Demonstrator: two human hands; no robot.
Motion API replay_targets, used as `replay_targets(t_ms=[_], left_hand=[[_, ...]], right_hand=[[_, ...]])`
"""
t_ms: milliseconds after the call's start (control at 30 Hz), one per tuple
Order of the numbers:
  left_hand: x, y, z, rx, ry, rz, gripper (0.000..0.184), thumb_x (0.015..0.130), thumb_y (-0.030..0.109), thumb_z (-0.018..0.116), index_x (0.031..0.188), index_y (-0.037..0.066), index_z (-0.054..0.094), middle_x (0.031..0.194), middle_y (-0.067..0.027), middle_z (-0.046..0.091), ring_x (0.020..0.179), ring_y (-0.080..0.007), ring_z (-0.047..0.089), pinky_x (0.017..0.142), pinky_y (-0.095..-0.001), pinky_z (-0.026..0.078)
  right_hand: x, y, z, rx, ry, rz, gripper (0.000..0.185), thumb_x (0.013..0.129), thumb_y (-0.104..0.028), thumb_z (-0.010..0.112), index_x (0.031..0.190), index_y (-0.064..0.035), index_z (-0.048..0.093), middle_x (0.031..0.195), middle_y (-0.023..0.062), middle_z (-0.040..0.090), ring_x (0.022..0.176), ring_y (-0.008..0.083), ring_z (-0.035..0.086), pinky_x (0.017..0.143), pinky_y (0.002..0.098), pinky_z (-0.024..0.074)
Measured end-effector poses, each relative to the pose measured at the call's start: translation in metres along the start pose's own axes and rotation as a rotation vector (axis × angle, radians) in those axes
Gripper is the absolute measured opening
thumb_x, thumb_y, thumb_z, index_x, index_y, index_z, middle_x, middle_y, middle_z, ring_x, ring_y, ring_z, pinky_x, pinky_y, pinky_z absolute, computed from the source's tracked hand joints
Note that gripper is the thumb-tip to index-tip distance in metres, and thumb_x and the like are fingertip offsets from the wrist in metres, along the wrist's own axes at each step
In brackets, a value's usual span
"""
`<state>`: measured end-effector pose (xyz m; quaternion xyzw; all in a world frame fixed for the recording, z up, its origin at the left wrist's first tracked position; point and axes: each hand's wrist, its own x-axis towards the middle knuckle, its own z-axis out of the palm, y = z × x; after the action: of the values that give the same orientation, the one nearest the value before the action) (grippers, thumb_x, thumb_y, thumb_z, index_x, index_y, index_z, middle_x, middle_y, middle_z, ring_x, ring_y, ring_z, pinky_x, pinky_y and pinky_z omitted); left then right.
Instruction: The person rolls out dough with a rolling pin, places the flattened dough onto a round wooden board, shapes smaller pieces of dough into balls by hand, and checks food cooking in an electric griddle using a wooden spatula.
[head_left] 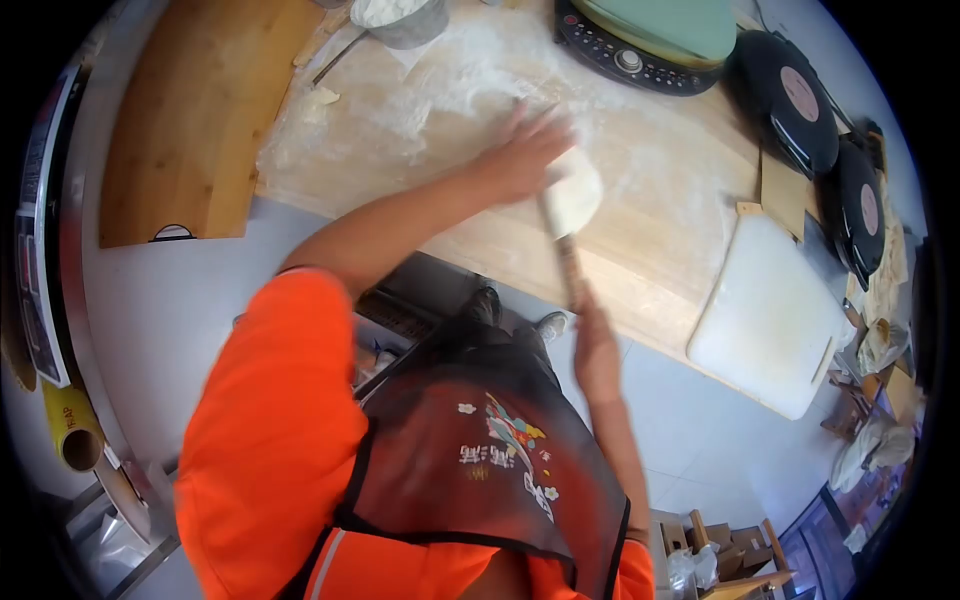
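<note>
A round, pale piece of dough (577,196) lies on the floured wooden board (400,180). Over its upper left edge is my left hand (525,152), fingers spread and somewhat blurred, with no object visible in it. My right hand (595,335), nearer the board's front edge, is closed around the handle of a long thin tool (568,262). The tool's far part reaches up along the left side of the dough toward my left hand; motion blur hides its exact shape.
A metal bowl of flour (400,22) stands at the back left, near a brown wooden board (200,120). A green-lidded electric griddle (650,50) sits at the back right, beside black round pans (785,100). A white cutting board (768,310) lies at the right.
</note>
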<state>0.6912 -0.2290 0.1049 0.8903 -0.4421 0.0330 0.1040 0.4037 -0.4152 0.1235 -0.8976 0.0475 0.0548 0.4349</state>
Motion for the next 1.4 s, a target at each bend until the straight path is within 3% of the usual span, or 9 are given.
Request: replay_targets(t_ms=[233, 467, 633, 667, 833, 933, 1033, 1200, 1400], left_hand=[[0.011, 0.091, -0.004, -0.190, -0.081, 0.118, 0.064, 0.093, 0.024, 0.061, 0.152, 0.006, 0.045, 0.161, -0.0185, 0.038, 0.156, -0.0375, 0.023, 0.128, -0.0551, 0.012], [0.112, 0.187, 0.032, -0.288, 0.133, 0.428, 0.074, 0.095, 0.050, 0.062, 0.155, 0.013, 0.043, 0.166, -0.0113, 0.035, 0.158, -0.0287, 0.020, 0.128, -0.0578, 0.007], [0.008, 0.085, -0.007, -0.170, -0.053, -0.069, 0.057, 0.097, 0.035, 0.060, 0.148, 0.011, 0.049, 0.160, -0.0123, 0.040, 0.154, -0.0370, 0.025, 0.122, -0.0621, 0.017], [-0.005, 0.072, -0.005, -0.082, 0.082, -0.201, 0.046, 0.098, 0.032, 0.060, 0.138, 0.008, 0.056, 0.138, -0.0142, 0.059, 0.138, -0.0346, 0.048, 0.115, -0.0572, 0.034], [-0.027, 0.013, 0.001, -1.502, 0.051, -1.153, 0.032, 0.104, 0.028, 0.057, 0.111, -0.002, 0.066, 0.088, -0.0171, 0.071, 0.077, -0.0255, 0.070, 0.075, -0.0402, 0.059], [-0.016, 0.014, -0.011, -1.333, -0.279, -1.089, 0.035, 0.104, 0.026, 0.058, 0.113, -0.007, 0.064, 0.098, -0.0142, 0.070, 0.084, -0.0217, 0.071, 0.081, -0.0368, 0.059], [0.035, 0.016, -0.020, -1.544, 0.140, -0.938, 0.034, 0.104, 0.024, 0.057, 0.120, -0.005, 0.064, 0.107, -0.0174, 0.072, 0.095, -0.0265, 0.072, 0.089, -0.0414, 0.058], [0.042, 0.054, 0.007, -0.107, 0.091, 0.186, 0.051, 0.097, 0.027, 0.064, 0.143, 0.006, 0.054, 0.152, -0.0149, 0.051, 0.145, -0.0333, 0.041, 0.121, -0.0523, 0.030], [-0.097, 0.026, -0.053, -0.336, -0.262, 0.210, 0.074, 0.090, 0.024, 0.071, 0.155, 0.008, 0.040, 0.163, -0.0187, 0.035, 0.154, -0.0370, 0.028, 0.126, -0.0531, 0.019]], right_hand=[[-0.053, -0.011, -0.006, 0.204, -0.077, 0.324, 0.065, 0.101, 0.001, 0.045, 0.162, -0.0139, 0.032, 0.103, 0.0186, 0.066, 0.093, 0.0305, 0.067, 0.086, 0.0398, 0.0540], [-0.066, -0.005, -0.020, 0.434, 0.099, 0.444, 0.064, 0.103, 0.004, 0.037, 0.165, -0.0114, 0.026, 0.115, 0.0097, 0.059, 0.068, 0.0110, 0.053, 0.063, 0.0251, 0.0497], [-0.031, -0.023, 0.031, 0.530, -0.078, 0.265, 0.069, 0.106, 0.000, 0.041, 0.167, -0.0174, 0.014, 0.125, 0.0118, 0.058, 0.065, 0.0092, 0.053, 0.057, 0.0254, 0.0501], [-0.019, -0.029, 0.038, 0.596, -0.093, 0.249, 0.070, 0.106, 0.000, 0.041, 0.167, -0.0174, 0.013, 0.127, 0.0119, 0.058, 0.066, 0.0090, 0.053, 0.059, 0.0251, 0.0500], [0.030, -0.009, 0.032, 0.029, 0.266, -0.272, 0.061, 0.101, 0.003, 0.045, 0.160, -0.0119, 0.036, 0.123, 0.0185, 0.057, 0.089, 0.0262, 0.063, 0.078, 0.0344, 0.0542], [0.032, 0.020, -0.046, -0.242, 0.187, 0.025, 0.053, 0.097, 0.004, 0.052, 0.149, -0.0090, 0.051, 0.120, 0.0176, 0.060, 0.105, 0.0341, 0.062, 0.089, 0.0421, 0.0534], [0.031, 0.040, -0.097, -0.485, 0.233, -0.066, 0.050, 0.094, 0.001, 0.056, 0.142, -0.0111, 0.059, 0.117, 0.0129, 0.063, 0.107, 0.0327, 0.063, 0.090, 0.0434, 0.0534], [0.024, 0.030, -0.089, -0.535, 0.212, -0.141, 0.059, 0.088, 0.008, 0.055, 0.142, -0.0143, 0.061, 0.114, 0.0094, 0.064, 0.102, 0.0300, 0.061, 0.092, 0.0419, 0.0513], [-0.051, 0.002, -0.050, -0.193, -0.094, 0.052, 0.064, 0.090, 0.010, 0.049, 0.146, -0.0201, 0.058, 0.116, 0.0148, 0.065, 0.098, 0.0368, 0.068, 0.081, 0.0437, 0.0581]])
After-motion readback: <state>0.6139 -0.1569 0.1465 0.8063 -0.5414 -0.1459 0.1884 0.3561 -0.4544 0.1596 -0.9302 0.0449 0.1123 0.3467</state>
